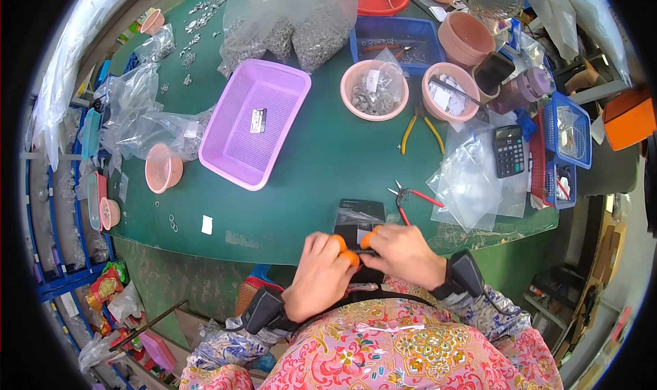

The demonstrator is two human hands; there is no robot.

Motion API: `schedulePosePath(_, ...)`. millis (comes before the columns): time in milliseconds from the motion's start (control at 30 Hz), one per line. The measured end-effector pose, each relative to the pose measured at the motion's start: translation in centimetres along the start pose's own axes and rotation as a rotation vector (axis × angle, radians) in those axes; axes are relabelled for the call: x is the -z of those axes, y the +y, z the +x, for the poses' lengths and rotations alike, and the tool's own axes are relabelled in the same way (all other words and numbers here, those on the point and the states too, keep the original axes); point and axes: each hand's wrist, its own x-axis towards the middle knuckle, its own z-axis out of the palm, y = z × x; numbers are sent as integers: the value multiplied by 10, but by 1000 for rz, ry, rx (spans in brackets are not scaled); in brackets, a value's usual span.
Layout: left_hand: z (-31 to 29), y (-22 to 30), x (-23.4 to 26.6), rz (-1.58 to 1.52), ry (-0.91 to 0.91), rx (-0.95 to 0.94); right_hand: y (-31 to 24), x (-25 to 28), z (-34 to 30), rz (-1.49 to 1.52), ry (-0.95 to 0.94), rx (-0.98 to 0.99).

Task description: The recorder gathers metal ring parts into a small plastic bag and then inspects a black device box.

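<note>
Both my hands meet at the near table edge, with orange covers on several fingertips. My left hand (321, 272) is closed, its thumb and fingers pressed together. My right hand (404, 252) is closed as well, its fingertips close to the left ones. Between them is something small and dark that I cannot make out. Just beyond the fingers lies a flat black box-shaped object (351, 212) with clear film (361, 217) over part of it. Red-handled pliers (410, 197) lie to the right of it, jaws apart.
A purple basket (293, 126) stands left of centre, beyond it clear bags of small metal parts (321, 37). Pink bowls (347, 102), yellow-handled pliers (426, 130), clear bags (469, 181) and a calculator (508, 150) are at right. A pink cup (163, 171) leans at left.
</note>
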Motion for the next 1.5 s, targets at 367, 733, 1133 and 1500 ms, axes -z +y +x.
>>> schedulePosePath(367,22,10,-2,81,-25,15,-1,-8,-10,54,71,-302)
schedulePosePath(733,17,-1,3,18,-110,18,12,-14,-15,42,219,-171)
schedulePosePath(1133,-14,-23,-48,-849,145,678,1,-22,-18,-47,296,-41)
schedulePosePath(1500,-51,-46,-63,-1437,253,944,-5,-23,-25,-58,223,174)
